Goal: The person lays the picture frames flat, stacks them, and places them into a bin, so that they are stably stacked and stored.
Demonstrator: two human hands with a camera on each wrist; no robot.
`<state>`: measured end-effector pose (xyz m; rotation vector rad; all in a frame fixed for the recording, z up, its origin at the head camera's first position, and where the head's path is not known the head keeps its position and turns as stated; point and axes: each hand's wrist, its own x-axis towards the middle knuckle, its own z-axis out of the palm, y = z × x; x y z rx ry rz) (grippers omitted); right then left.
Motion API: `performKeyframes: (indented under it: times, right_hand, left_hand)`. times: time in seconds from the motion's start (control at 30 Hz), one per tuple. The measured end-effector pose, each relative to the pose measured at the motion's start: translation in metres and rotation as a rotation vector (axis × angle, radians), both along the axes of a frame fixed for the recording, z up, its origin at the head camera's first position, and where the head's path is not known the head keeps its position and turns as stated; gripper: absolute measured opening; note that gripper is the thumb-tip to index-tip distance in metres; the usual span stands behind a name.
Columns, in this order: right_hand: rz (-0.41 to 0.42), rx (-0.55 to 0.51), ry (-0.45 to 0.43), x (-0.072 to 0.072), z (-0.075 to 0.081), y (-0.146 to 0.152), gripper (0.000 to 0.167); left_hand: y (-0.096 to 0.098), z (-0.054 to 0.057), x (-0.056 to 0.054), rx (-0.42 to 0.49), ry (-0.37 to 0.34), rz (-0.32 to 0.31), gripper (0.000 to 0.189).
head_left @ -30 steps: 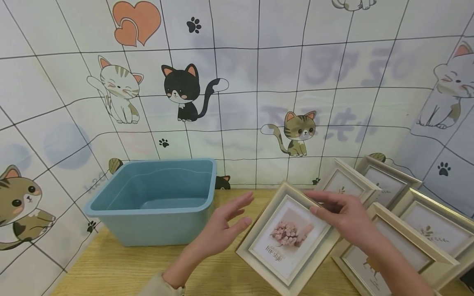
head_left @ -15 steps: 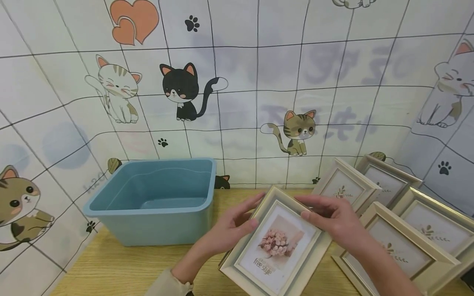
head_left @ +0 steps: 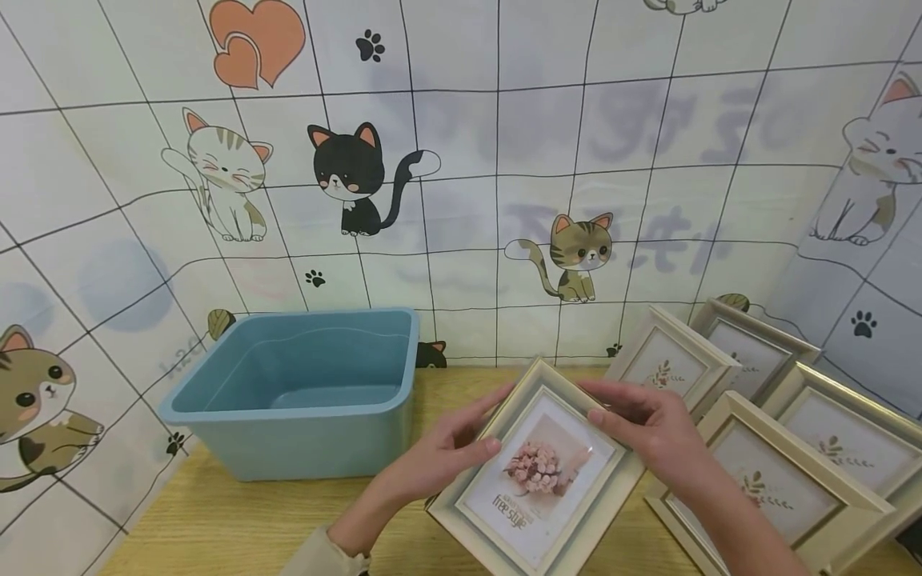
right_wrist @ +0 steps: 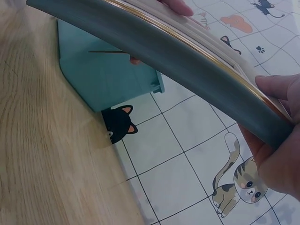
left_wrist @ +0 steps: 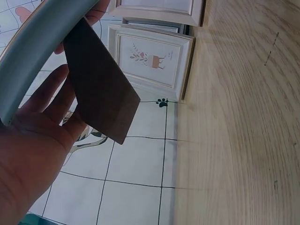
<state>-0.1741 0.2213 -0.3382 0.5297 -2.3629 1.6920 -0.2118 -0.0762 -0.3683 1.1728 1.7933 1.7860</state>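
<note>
A cream picture frame [head_left: 536, 480] with a pink flower print and the words "free style" is held tilted, its face turned up. My left hand [head_left: 432, 460] grips its left edge, thumb on the front and fingers behind. The right hand [head_left: 659, 428] holds the upper right edge the same way. From the left wrist view, a dark stand leg [left_wrist: 101, 89] sticks out from the frame's back by the left fingers. The right wrist view shows the frame's grey-blue side [right_wrist: 178, 70] raised over the table, with a gold line along it.
A blue plastic tub [head_left: 310, 444] stands left on the wood-grain table [head_left: 238, 520], nothing visible inside. Several more frames lean at the right, including a cream one [head_left: 771, 480] close to my right forearm and another [head_left: 666, 360] at the back. A cat-print wall covering [head_left: 468, 200] closes off the back.
My left hand has come in from the left and taken hold of the picture frame's left edge. The right hand has shifted the frame slightly left.
</note>
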Motion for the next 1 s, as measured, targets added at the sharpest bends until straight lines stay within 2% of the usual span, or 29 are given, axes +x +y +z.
performKeyframes:
  times: [0.2, 0.4, 0.63, 0.83, 0.93, 1.0]
  right_hand:
    - [-0.043, -0.028, -0.020, 0.001, -0.005, 0.000, 0.039]
    - [-0.119, -0.069, -0.065, -0.002, -0.009, 0.000, 0.043]
    - [-0.199, -0.086, -0.081, -0.008, -0.017, 0.001, 0.044]
    - [-0.267, -0.108, -0.159, -0.008, -0.026, 0.002, 0.051]
    - [-0.276, -0.090, -0.160, -0.006, -0.031, 0.001, 0.050]
    - [-0.282, -0.040, -0.130, -0.004, -0.036, 0.000, 0.046]
  left_hand:
    - [-0.004, -0.004, 0.000, -0.026, -0.043, 0.023, 0.060]
    - [-0.008, -0.013, -0.002, -0.058, -0.062, 0.158, 0.056]
    - [-0.015, -0.025, -0.006, -0.044, -0.082, 0.273, 0.052]
    - [-0.017, -0.032, -0.013, -0.029, -0.081, 0.390, 0.044]
    - [-0.016, -0.035, -0.015, -0.040, -0.086, 0.441, 0.042]
    - [-0.016, -0.037, -0.015, -0.064, -0.079, 0.481, 0.041]
